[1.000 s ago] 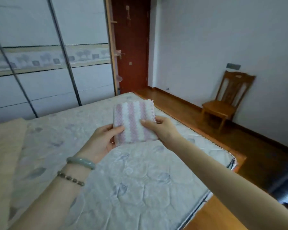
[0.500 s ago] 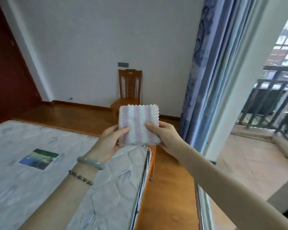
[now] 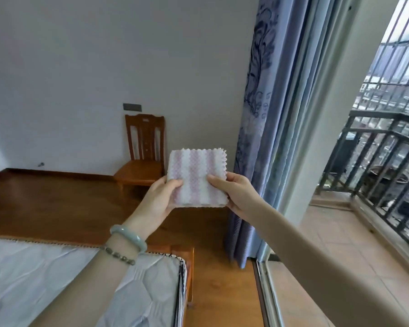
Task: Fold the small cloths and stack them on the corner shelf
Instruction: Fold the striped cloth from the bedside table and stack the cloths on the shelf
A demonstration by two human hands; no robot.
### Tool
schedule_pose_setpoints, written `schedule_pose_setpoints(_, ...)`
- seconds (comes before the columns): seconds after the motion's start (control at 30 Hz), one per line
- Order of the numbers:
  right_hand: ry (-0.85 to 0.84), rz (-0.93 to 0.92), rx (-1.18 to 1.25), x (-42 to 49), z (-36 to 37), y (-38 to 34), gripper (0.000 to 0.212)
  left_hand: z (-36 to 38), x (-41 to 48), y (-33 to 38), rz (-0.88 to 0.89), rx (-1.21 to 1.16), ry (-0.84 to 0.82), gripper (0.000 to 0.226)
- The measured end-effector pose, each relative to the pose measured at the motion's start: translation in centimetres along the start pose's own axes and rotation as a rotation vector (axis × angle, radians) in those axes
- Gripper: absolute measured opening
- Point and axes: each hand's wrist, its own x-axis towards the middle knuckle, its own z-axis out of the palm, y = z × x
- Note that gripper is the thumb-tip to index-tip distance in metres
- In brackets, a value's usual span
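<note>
both hands, left hand (image 3: 159, 199) & right hand (image 3: 234, 194), pinch the folded cloth (image 3: 197, 179) at opposite edges w/ thumbs on top, prob. to keep the fold flat for carrying; shelf not in view.

A wooden chair (image 3: 143, 159) stands against the wall; right of it a blue curtain (image 3: 257, 128), nearer a mattress (image 3: 57, 279).

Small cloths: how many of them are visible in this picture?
1. The pink-and-white striped cloth is held up between the left hand and the right hand, in front of the wooden chair. Others may lie outside the view.
</note>
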Motion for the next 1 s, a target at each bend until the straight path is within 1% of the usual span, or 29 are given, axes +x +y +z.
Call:
schedule_pose_setpoints(0.07,0.019,0.011,-0.003,2.8,-1.3,0.0,0.032,0.2,3.1,-0.5,-0.011,-0.007,-0.005,0.036)
schedule_pose_setpoints(0.23,-0.049,0.008,0.008,10.4,-4.1,0.1,0.030,-0.3,10.3,-1.3,-0.035,-0.032,0.003,0.034)
schedule_pose_setpoints(0.4,-0.079,-0.004,-0.032,20.5,-8.1,0.4,0.033,-1.2,20.4,-2.3,-0.072,-0.057,0.012,0.038)
schedule_pose_setpoints(0.53,-0.149,-0.046,-0.100,29.5,-11.3,-1.1,0.036,-0.6,28.4,-2.3,-0.061,-0.074,0.063,0.037)
schedule_pose_setpoints(0.63,-0.198,-0.070,-0.140,36.2,-12.8,-3.1,0.044,-0.2,34.1,-1.1,-0.027,-0.079,0.116,0.037)
schedule_pose_setpoints(0.67,-0.220,-0.076,-0.142,38.3,-13.1,-3.8,0.043,-0.4,35.8,-0.7,-0.010,-0.081,0.130,0.039)
schedule_pose_setpoints(0.77,-0.296,-0.053,-0.094,43.4,-13.1,-4.8,0.025,-1.1,39.5,0.1,0.021,-0.072,0.195,0.042)
schedule_pose_setpoints(0.9,-0.398,0.024,-0.021,49.7,-11.7,-4.1,0.025,-3.0,43.3,0.4,0.060,-0.002,0.306,0.040)
schedule_pose_setpoints(1.0,-0.421,0.064,0.018,54.5,-9.7,-2.9,0.025,-6.1,46.3,0.6,0.072,0.029,0.341,0.041)
